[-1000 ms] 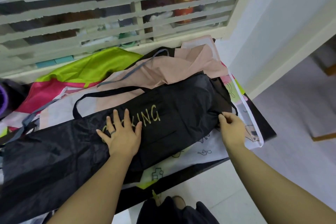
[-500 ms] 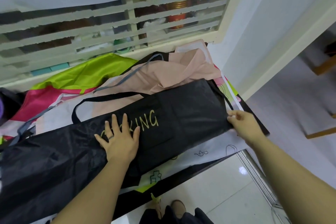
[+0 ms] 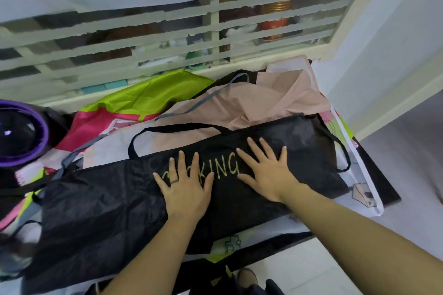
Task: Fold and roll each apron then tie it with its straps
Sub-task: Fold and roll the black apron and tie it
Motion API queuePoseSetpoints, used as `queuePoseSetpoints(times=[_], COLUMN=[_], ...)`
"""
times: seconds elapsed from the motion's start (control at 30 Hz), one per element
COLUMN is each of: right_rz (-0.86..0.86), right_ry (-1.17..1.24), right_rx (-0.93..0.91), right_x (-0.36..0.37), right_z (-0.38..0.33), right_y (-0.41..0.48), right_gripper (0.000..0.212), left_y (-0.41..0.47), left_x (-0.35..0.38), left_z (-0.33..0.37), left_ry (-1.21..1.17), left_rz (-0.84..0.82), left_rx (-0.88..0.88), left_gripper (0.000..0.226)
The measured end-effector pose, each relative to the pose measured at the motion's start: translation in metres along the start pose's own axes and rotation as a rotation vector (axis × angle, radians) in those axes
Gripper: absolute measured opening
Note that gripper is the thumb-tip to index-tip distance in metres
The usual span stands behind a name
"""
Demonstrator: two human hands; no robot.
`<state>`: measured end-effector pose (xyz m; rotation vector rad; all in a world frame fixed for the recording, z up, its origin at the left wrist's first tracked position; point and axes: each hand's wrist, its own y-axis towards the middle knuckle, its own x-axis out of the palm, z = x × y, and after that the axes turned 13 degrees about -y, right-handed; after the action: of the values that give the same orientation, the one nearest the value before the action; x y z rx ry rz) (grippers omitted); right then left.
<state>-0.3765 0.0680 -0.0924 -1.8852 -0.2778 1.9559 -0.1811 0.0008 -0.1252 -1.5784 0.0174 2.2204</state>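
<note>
A black apron point(image 3: 107, 211) with yellow lettering lies folded into a long band across a pile of other aprons. My left hand point(image 3: 183, 185) presses flat on the lettering, fingers spread, a ring on one finger. Just to its right, my right hand point(image 3: 267, 171) also lies flat on the black fabric with fingers spread. A black neck strap point(image 3: 167, 128) loops out behind the band, and another black strap point(image 3: 344, 151) loops off its right end.
Under the black apron lie a peach apron point(image 3: 275, 103), a lime green one point(image 3: 148, 98), a pink one point(image 3: 96, 124) and a white printed one point(image 3: 359, 189). A purple-rimmed dark object point(image 3: 21, 136) sits at left. A slatted white window point(image 3: 167, 40) stands behind; floor lies to the right.
My right hand has let go of the apron's right end and moved left, now lying flat beside my left hand. The left hand has stayed on the lettering.
</note>
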Motion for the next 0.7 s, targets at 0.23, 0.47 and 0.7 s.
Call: queuePoseSetpoints(times=[0.23, 0.47, 0.7], right_rz=[-0.183, 0.475, 0.250], right_ry=[0.051, 0.039, -0.348], right_rx=[0.173, -0.289, -0.566], right_x=[-0.005, -0.014, 0.021], right_z=[0.028, -0.023, -0.052], right_y=[0.011, -0.015, -0.054], right_gripper=[0.077, 0.051, 0.089], left_y=[0.010, -0.006, -0.088], left_x=[-0.027, -0.072, -0.052], left_z=[-0.046, -0.082, -0.108], left_ry=[0.031, -0.052, 0.102], left_rz=[-0.037, 0.091, -0.169], left_rx=[0.043, 0.319, 0.562], left_gripper=[0.074, 0.057, 0.062])
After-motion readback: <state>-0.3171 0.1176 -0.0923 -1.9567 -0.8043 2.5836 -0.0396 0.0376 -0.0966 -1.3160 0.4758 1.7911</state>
